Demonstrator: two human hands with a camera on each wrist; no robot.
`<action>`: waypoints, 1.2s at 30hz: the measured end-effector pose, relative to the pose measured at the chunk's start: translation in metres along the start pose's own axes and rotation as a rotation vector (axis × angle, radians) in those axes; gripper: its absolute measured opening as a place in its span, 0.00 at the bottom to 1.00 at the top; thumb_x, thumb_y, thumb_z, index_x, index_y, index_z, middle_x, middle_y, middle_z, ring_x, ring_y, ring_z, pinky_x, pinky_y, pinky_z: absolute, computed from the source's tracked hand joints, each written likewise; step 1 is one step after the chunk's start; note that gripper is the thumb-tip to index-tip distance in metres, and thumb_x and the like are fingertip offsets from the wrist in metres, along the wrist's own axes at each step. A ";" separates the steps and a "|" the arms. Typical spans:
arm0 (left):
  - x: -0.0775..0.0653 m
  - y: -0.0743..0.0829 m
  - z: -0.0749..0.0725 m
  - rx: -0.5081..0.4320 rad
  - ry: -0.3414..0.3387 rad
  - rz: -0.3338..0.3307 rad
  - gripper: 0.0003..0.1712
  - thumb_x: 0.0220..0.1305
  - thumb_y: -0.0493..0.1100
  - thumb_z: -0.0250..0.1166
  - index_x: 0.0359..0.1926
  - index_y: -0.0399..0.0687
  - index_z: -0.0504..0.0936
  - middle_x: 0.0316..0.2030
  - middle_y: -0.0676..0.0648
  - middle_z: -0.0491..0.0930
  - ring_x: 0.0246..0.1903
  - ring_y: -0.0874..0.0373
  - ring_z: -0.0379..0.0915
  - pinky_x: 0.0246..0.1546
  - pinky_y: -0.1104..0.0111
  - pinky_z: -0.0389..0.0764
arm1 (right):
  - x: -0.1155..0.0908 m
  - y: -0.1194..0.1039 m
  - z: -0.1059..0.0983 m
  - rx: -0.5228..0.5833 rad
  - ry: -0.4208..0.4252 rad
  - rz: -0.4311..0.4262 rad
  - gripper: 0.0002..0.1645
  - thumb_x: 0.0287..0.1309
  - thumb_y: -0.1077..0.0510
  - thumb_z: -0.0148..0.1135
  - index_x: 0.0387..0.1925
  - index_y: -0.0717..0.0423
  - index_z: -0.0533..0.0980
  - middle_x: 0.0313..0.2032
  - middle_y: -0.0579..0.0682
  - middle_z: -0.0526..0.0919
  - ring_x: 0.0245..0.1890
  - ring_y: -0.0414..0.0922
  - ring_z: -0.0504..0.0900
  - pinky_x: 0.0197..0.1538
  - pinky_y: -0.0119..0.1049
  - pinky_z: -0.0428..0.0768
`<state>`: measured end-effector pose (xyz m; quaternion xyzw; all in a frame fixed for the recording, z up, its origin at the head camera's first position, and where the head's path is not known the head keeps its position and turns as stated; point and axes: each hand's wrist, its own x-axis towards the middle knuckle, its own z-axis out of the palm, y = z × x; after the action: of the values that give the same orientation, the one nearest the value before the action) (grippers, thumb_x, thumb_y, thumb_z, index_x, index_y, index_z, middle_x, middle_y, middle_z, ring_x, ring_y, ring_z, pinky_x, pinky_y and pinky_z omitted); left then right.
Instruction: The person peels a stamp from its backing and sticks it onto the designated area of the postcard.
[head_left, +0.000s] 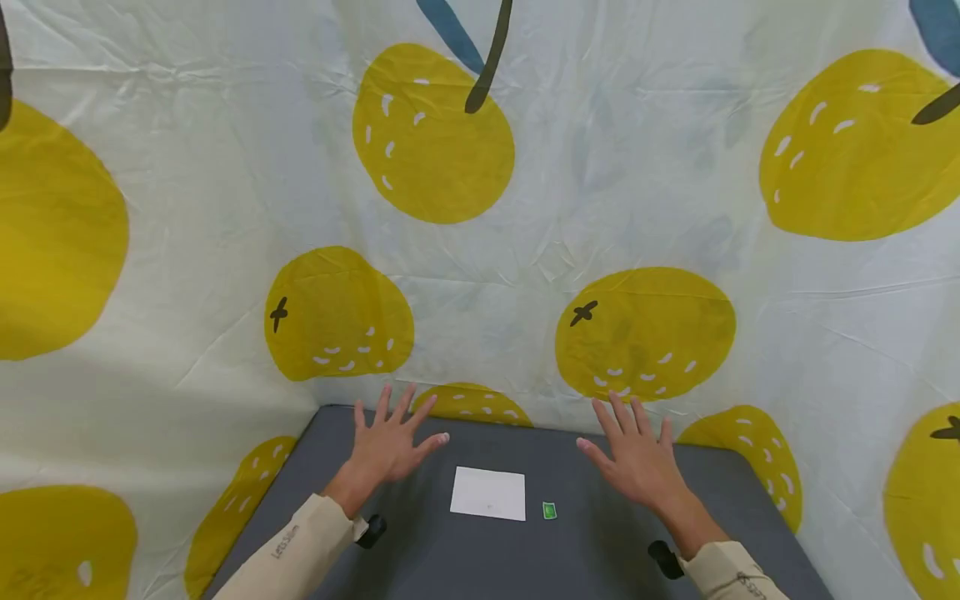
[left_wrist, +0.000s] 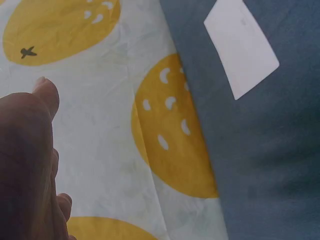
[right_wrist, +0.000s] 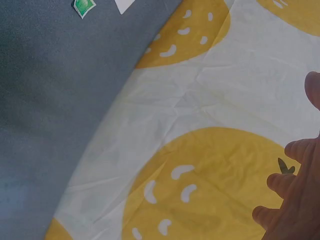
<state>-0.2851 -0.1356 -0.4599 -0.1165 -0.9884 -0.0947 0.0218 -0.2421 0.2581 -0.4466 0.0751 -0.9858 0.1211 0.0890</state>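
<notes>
Both hands are held up over the grey table with fingers spread and nothing in them. The left hand (head_left: 386, 448) is to the left of a white rectangular sheet (head_left: 488, 493) that lies flat on the table. On the other side, the right hand (head_left: 637, 457) hovers to the right of a small green packet-like piece with a pale edge (head_left: 550, 511). That green piece lies just right of the sheet, apart from it. In the left wrist view the sheet (left_wrist: 242, 47) shows at the top right; the right wrist view catches the green piece (right_wrist: 84, 6) at its top edge.
The dark grey table (head_left: 420, 567) has a far edge against a pale curtain (head_left: 525, 250) printed with large yellow fruit. The curtain also hangs along the left and right sides. Each wrist wears a dark device, the left one (head_left: 371, 531) below a beige sleeve (head_left: 300, 542).
</notes>
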 end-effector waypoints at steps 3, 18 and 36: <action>-0.002 0.000 0.004 -0.002 0.002 0.005 0.47 0.69 0.80 0.48 0.83 0.74 0.51 0.86 0.49 0.40 0.84 0.36 0.28 0.74 0.25 0.30 | -0.002 -0.001 0.003 0.000 0.003 0.000 0.51 0.71 0.26 0.51 0.83 0.48 0.54 0.83 0.61 0.49 0.82 0.70 0.43 0.71 0.84 0.32; -0.010 0.005 0.019 -0.009 -0.001 0.016 0.45 0.70 0.80 0.47 0.82 0.75 0.53 0.86 0.50 0.41 0.84 0.36 0.32 0.74 0.24 0.33 | -0.008 -0.004 0.013 0.005 -0.012 0.003 0.51 0.71 0.24 0.49 0.83 0.46 0.54 0.83 0.60 0.51 0.82 0.69 0.44 0.71 0.84 0.36; -0.010 0.001 0.022 -0.050 0.012 0.023 0.46 0.70 0.79 0.50 0.82 0.72 0.55 0.85 0.48 0.43 0.84 0.35 0.32 0.74 0.24 0.31 | -0.011 -0.009 0.019 -0.001 -0.022 0.009 0.50 0.71 0.29 0.54 0.83 0.47 0.54 0.84 0.59 0.50 0.83 0.68 0.43 0.72 0.83 0.36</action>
<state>-0.2753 -0.1321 -0.4822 -0.1279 -0.9842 -0.1198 0.0260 -0.2331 0.2464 -0.4647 0.0720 -0.9871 0.1201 0.0777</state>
